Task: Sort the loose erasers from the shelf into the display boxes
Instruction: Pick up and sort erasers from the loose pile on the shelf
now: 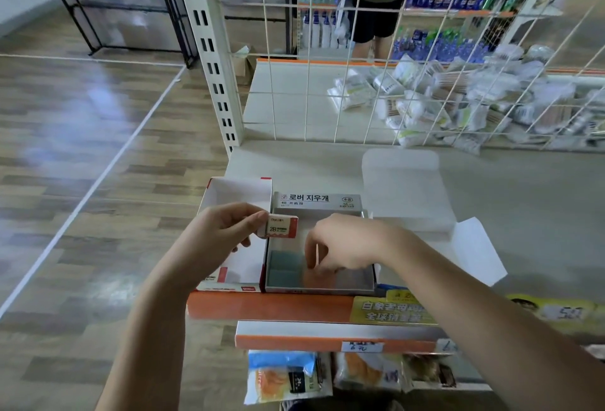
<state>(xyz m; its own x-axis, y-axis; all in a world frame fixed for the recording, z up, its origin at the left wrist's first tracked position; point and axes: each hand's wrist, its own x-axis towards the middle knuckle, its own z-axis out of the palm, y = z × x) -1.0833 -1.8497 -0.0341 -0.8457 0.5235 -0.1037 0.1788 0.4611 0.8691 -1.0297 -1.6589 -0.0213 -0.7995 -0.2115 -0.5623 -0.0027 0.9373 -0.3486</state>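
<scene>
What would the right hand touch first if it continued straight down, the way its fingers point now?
Probably the orange eraser on the floor of the grey display box; the right hand fingertips look just above it, though depth is unclear.

Two display boxes [235, 240] [319, 279] side by side at shelf [523, 197] front.

Colours on the shelf and in the two display boxes

The eraser [283, 228] is white with a red end and black "2B" print. The left display box [235, 194] is white inside with red corners; the right display box [319, 202] is grey with black letters on its flap, and it holds grey-green erasers [284, 268] and an orange eraser [316, 278]. The shelf [523, 201] is pale grey with an orange front edge [268, 307] and a yellow label [393, 310]. The wire grid [307, 83] is cream, and the floor [82, 148] shows brown wood planks.
</scene>
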